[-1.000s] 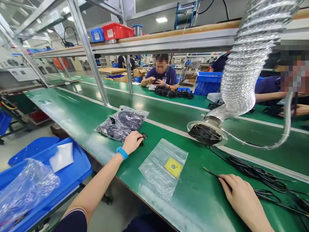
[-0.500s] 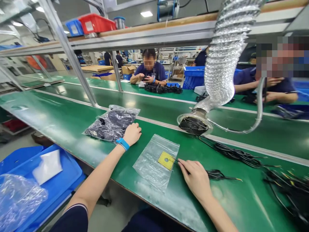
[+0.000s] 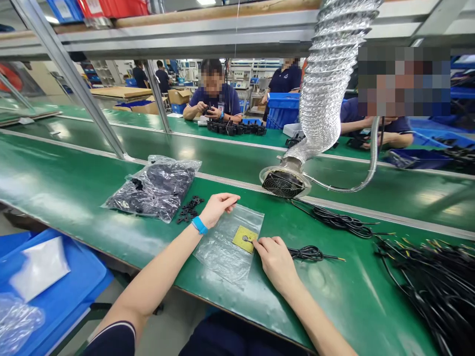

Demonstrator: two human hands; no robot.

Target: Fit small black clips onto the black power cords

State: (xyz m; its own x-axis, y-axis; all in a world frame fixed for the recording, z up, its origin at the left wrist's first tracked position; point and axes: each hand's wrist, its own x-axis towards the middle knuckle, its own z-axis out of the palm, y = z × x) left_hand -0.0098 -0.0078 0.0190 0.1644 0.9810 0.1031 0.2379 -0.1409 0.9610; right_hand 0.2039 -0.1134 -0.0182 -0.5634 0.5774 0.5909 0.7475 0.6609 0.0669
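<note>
While my left hand [image 3: 217,210] is hovering over the far edge of the clear bag [image 3: 222,257], its fingertips are pinching narrowly on what looks like a small dark piece [image 3: 238,199], mostly hidden by the fingers. My right hand [image 3: 274,254] is closing thumb and forefinger on the end of a black cable [image 3: 309,253], and that end is reaching over the yellow pad [image 3: 239,234], by its hole. I am gripping so near the tip, I judge, because a limp cable is easier to steer there. The rest is lying coiled to the right of my hand, probably so that its weight is not tugging. The pad is resting on the flat bag, which is perhaps shielding the green table [image 3: 122,237]. Loose black parts [image 3: 189,210] are sitting just beside the filled bag [image 3: 152,190], seemingly spilled out so that my left hand is finding them within easy reach.

Counting, I am seeing one pad with one hole, one clear bag beneath it, one filled bag, and one cable in my grip. The loose parts are overlapping, so I am not getting a sure number. One looser bundle [image 3: 341,219] is stretching below the single fan [image 3: 284,184], while the cables in the big heap [image 3: 430,282] are tangling beyond counting. Across the table, one person [image 3: 230,101] is handling something dark.
</note>
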